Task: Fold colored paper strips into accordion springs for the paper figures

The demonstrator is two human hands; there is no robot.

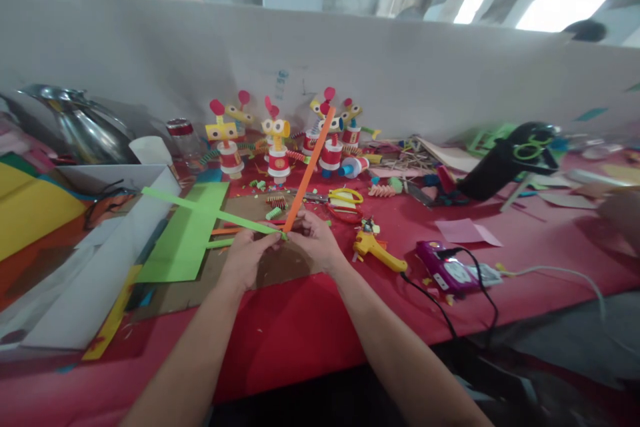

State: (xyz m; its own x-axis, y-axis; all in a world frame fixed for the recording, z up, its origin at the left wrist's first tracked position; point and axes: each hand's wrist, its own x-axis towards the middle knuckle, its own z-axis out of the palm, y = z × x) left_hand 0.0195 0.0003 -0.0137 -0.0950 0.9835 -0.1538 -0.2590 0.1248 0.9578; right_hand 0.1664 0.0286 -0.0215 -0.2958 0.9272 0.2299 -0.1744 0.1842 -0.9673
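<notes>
Pinching two paper strips together, fingertips meeting low above the cardboard (285, 268)!
From the left, a green sheet (183, 250) lies flat, the green strip (214, 213) slanting across it to the left hand (247, 255), thumb and fingers nipped nearly together on its end; up shoots the orange strip (309, 170) from that same meeting point, its foot gripped by the right hand (316, 240), fingers curled in tight; then, on the red tabletop (295, 330), a yellow glue gun (381, 253) and a purple power socket (445, 268).
</notes>
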